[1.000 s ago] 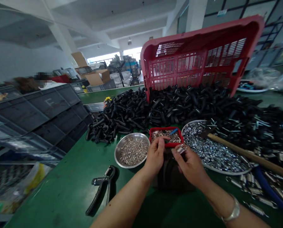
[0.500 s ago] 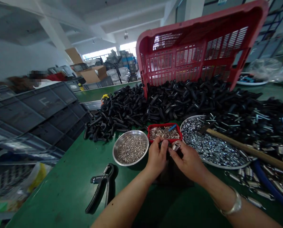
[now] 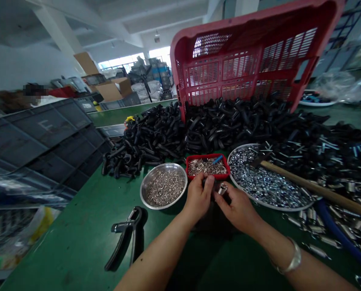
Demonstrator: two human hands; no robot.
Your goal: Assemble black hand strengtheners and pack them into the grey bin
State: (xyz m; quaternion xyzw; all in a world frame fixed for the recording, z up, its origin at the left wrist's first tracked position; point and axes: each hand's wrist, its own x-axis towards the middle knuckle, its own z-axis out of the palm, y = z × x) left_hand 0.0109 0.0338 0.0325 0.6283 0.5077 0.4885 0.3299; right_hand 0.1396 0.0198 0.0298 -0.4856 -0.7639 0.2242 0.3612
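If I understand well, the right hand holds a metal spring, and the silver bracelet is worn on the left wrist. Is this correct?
Not quite: the head view shows the silver bracelet on the right wrist, not the left. The right hand does hold a metal spring.

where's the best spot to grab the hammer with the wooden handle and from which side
Probably the wooden handle, just beyond the rim of the round tray, coming from above on the person's right. That stretch is long and bare and slants toward that side, while the head lies over small metal parts.
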